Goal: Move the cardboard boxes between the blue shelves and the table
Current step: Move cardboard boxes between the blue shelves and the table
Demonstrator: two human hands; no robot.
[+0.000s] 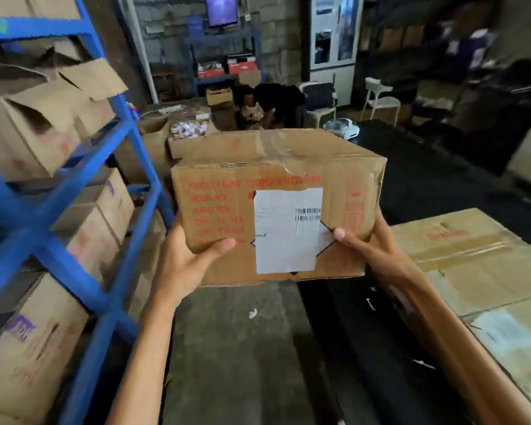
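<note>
Item: dented brown cardboard box, red print, white label, hanging mid-air between blue metal shelves at nine o'clock and table cartons at four. Left hand and right hand are gripping its bottom corners. Risk: shallow hold slipping, box tipping forward.

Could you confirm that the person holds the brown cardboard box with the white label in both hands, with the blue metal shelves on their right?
Not quite: the head view shows the blue metal shelves on their left. Left hand and right hand do hold the brown cardboard box.
</note>
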